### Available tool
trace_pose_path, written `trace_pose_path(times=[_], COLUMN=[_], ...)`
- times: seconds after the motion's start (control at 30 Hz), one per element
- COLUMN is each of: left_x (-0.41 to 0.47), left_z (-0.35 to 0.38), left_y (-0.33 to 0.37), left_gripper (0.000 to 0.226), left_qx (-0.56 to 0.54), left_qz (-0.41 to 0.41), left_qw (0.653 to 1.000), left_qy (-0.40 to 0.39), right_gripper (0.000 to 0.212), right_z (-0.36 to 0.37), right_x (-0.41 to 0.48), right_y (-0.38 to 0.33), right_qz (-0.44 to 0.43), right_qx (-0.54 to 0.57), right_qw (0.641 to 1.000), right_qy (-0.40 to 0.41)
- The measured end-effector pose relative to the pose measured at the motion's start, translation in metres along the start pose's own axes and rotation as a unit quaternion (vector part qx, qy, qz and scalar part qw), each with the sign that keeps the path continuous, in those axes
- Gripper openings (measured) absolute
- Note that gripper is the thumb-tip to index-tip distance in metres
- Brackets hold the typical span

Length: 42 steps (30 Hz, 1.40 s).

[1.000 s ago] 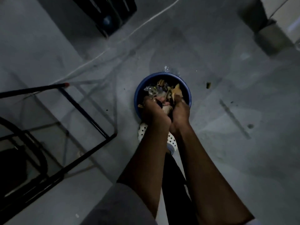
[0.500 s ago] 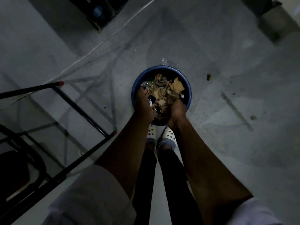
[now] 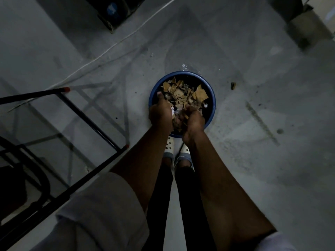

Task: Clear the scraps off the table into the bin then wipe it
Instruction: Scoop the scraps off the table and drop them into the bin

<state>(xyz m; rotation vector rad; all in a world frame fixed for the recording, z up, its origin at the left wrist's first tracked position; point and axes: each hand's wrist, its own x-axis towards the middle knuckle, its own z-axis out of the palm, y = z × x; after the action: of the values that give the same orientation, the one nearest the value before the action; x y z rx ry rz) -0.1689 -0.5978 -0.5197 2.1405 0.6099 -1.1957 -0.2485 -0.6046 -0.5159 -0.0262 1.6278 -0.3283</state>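
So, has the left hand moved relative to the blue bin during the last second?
Yes: the left hand shifted outward, to the left rim of the blue bin.

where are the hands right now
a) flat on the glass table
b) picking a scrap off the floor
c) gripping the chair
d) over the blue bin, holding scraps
d: the left hand and right hand are cupped together above the blue bin, with scraps held between them.
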Motion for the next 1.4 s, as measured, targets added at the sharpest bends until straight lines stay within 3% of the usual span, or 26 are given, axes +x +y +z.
trace_pose_path(times=[0.23,0.5,0.7,0.8,0.97,1.17,1.3,1.4], left_x=[0.001,-0.013,-0.124,-0.21,-0.333,-0.398,-0.408,-0.402], left_z=[0.001,-0.011,-0.058,-0.086,-0.147,-0.259,-0.348,-0.416], left_y=[-0.006,-0.015,0.017,0.041,0.061,0.049,0.025,-0.003], left_gripper=[0.056,0.073,0.071,0.063,0.056,0.047,0.027,0.026], left_qx=[0.031,-0.069,-0.122,-0.128,-0.135,-0.17,-0.233,-0.284], left_qz=[-0.013,-0.058,-0.059,-0.029,0.085,0.222,0.245,0.255], left_qw=[0.996,0.991,0.983,0.981,0.962,0.935,0.93,0.921], left_qy=[-0.08,-0.098,-0.125,-0.145,-0.222,-0.219,-0.142,-0.077], right_gripper=[0.025,0.028,0.014,0.02,0.026,0.027,0.018,0.018], right_z=[0.0,-0.014,-0.042,-0.053,-0.065,-0.047,-0.017,0.01], right_x=[-0.001,-0.044,-0.143,-0.209,-0.316,-0.434,-0.504,-0.547], right_y=[0.008,-0.005,-0.035,-0.051,-0.063,-0.046,-0.009,0.031], right_qz=[-0.009,-0.038,-0.062,-0.082,-0.144,-0.235,-0.273,-0.277], right_qx=[0.017,-0.006,-0.04,-0.061,-0.119,-0.208,-0.308,-0.378], right_qw=[1.0,0.999,0.997,0.995,0.98,0.931,0.865,0.814], right_qy=[0.012,0.03,0.014,-0.005,-0.074,-0.186,-0.288,-0.343])
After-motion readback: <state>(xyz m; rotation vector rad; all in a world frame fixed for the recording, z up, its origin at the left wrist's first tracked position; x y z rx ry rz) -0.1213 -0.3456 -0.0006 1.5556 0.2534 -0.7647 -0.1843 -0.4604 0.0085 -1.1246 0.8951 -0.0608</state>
